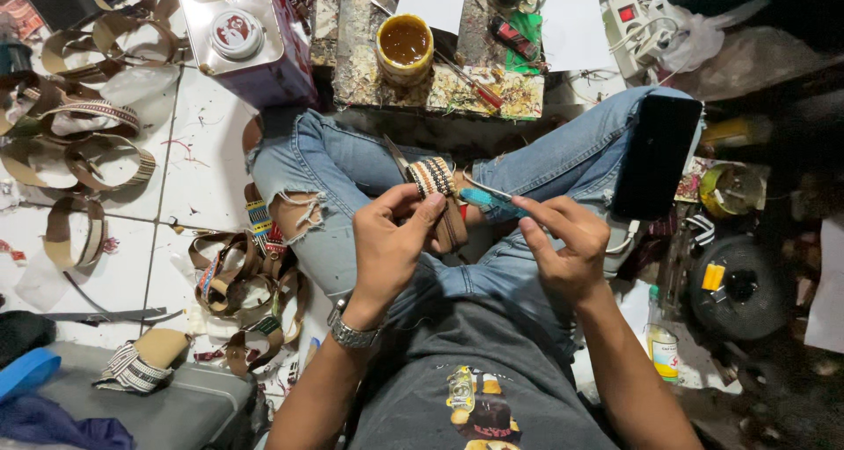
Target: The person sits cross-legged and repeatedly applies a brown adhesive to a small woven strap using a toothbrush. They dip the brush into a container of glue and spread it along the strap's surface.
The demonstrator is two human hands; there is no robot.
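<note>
Woven band (432, 177), striped cream and dark, sits pinched between thumb and fingers of my left hand (389, 243), above my lap. A brown strap (454, 226) hangs from it, against my jeans (325, 164). My right hand (563, 248) closes around a teal-handled tool (492, 201), its tip just beside the band. A glue pot (404, 46) stands on the board beyond my knees. A phone (655, 156) rests on my right thigh
</note>
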